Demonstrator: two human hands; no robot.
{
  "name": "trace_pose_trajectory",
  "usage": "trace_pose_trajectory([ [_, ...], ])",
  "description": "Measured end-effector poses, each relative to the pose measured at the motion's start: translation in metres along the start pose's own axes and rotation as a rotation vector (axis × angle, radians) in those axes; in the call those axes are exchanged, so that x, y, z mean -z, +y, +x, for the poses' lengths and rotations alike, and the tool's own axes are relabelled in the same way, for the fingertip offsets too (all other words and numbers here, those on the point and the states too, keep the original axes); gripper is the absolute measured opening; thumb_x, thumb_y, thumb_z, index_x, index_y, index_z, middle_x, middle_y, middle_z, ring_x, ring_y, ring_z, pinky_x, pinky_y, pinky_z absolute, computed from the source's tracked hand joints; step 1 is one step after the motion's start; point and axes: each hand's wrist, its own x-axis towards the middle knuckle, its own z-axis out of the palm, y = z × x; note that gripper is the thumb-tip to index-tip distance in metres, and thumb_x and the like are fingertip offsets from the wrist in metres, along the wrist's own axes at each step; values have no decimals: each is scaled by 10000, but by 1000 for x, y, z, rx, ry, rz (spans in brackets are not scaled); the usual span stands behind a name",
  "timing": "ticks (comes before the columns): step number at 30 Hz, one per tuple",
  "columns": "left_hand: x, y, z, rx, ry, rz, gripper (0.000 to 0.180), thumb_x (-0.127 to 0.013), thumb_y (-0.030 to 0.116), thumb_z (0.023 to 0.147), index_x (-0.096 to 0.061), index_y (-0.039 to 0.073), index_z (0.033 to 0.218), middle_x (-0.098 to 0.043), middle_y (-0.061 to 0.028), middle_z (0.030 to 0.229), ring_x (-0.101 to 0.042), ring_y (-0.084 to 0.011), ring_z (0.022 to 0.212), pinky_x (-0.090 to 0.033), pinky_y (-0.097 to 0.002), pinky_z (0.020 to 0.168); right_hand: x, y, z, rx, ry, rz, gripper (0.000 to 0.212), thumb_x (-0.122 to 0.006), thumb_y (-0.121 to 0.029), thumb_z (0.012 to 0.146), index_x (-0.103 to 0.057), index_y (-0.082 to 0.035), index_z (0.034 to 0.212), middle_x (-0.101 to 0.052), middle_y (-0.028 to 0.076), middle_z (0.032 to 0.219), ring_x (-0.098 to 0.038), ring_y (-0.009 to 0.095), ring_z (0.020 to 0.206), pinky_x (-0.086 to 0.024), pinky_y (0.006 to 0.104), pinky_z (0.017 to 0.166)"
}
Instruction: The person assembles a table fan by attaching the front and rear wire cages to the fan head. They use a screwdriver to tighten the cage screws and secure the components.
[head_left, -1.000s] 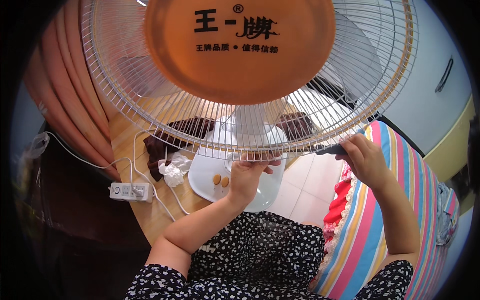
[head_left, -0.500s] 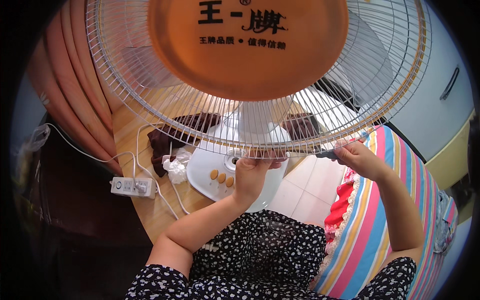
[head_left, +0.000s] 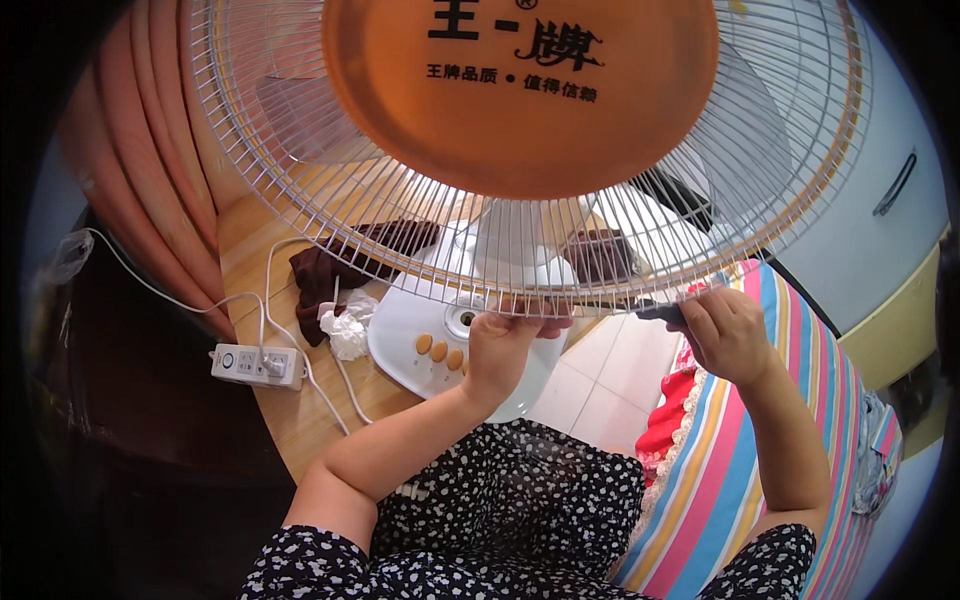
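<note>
A large electric fan stands before me, with an orange disc [head_left: 520, 130] at the centre of its wire grille [head_left: 270, 190]. My left hand [head_left: 505, 350] is closed on the grille's bottom rim, its fingertips partly hidden behind the wires. In my right hand [head_left: 725, 335] is a slim dark-handled tool, apparently a screwdriver [head_left: 658, 311]. Its thin shaft points left along the bottom rim, toward my left hand; the tip is hard to make out. Below the grille is the white fan base [head_left: 400, 330] with orange buttons [head_left: 440, 352].
The base rests on a wooden table [head_left: 285, 420]. To its left lie crumpled white tissue [head_left: 348, 330], dark brown cloth [head_left: 318, 275] and a white power strip [head_left: 255, 366] with cords. A striped cover [head_left: 720, 470] is on my right, beside a pale cabinet door [head_left: 860, 230]. Orange curtains [head_left: 140, 150] hang at left.
My right hand has turned, and its fingers now curl over the screwdriver's handle. My left hand keeps its hold on the rim. The whole view has shifted slightly.
</note>
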Motion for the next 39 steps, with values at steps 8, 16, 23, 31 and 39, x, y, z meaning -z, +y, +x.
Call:
trace_pose_trajectory([
  [8, -2, 3, -4, -37, -34, 39, 193, -523, 128, 917, -612, -16, 1009, -660, -114, 928, -647, -196, 834, -530, -279, 710, 4, 10, 7, -554, -341, 754, 237, -628, -214, 823, -573, 16, 808, -470, 62, 581, -426, 191, 497, -341, 312, 459],
  [16, 2, -2, 1, 9, -33, -37, 195, -508, 143, 927, -584, 5, 1041, -653, -103, 945, -647, -203, 853, -532, -289, 735, 5, -4, 19, -655, -362, 664, 263, -691, -214, 792, -567, 7, 862, -523, 70, 605, -483, 198, 537, -391, 302, 510],
  [23, 0, -1, 2, -25, -42, -114, 189, -486, 147, 938, -591, 6, 1008, -658, -80, 932, -651, -183, 854, -534, -257, 714, 4, -9, 13, -132, -3, 61, 335, -742, -171, 684, -536, -47, 917, -560, 51, 749, -568, 198, 654, -445, 319, 517],
  [31, 0, -3, -4, -52, -16, -51, 185, -471, 156, 945, -583, 25, 1012, -652, -94, 943, -643, -183, 839, -530, -284, 726, -9, -7, 8, -258, -76, 234, 217, -668, -196, 770, -569, -34, 875, -553, 84, 702, -525, 240, 583, -385, 349, 468],
  [39, 0, -2, -2, -105, -14, -30, 189, -483, 157, 940, -587, 11, 1000, -660, -80, 913, -651, -175, 832, -534, -267, 714, -8, 1, 12, -695, -366, 761, 350, -543, -269, 899, -557, 17, 698, -393, 124, 482, -398, 233, 442, -346, 349, 472],
])
